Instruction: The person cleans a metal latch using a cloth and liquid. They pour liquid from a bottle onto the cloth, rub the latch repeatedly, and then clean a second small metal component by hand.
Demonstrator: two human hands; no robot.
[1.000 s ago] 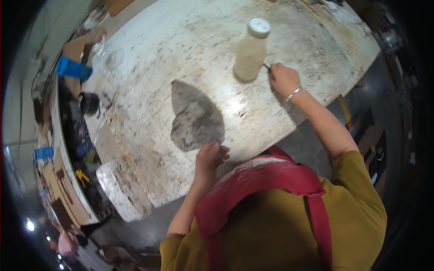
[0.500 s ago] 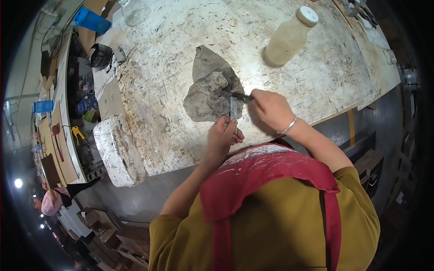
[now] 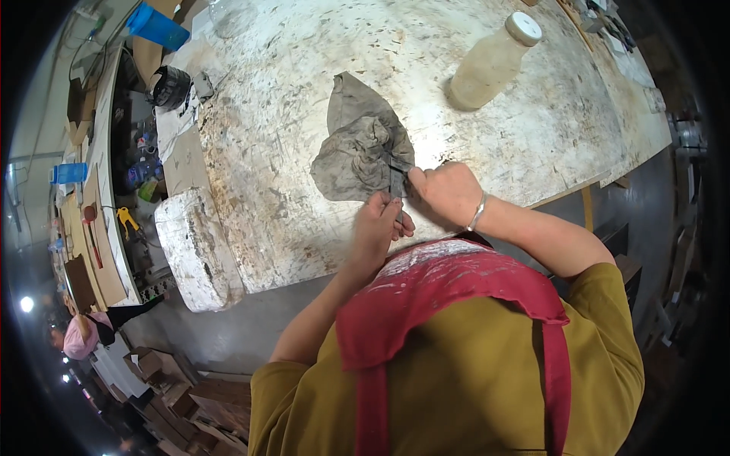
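Note:
A crumpled grey rag [image 3: 357, 148] lies on the worn white worktable [image 3: 281, 235]. My left hand [image 3: 378, 224] is closed, pinching the near end of a narrow, flat metal strip [image 3: 396, 182] that points away from me over the rag's right edge. From the right, my right hand [image 3: 449, 194] grips a thin dark tool [image 3: 401, 169]. Its tip reaches the strip's far part, but its exact kind is hidden by my fingers. Both hands are close together, near the table's front edge.
A large capped bottle [image 3: 490, 64] of cloudy liquid stands at the back right. A white, paint-crusted block [image 3: 199, 251] sits at the left corner. Beyond the left edge are a black tape-like roll [image 3: 169, 90], a blue cup [image 3: 157, 26] and a person in pink [image 3: 81, 337].
My right hand has shifted slightly down and left, toward my left hand, with the dark tool. The strip's bright upper face now looks darker. My left hand stays nearly in place.

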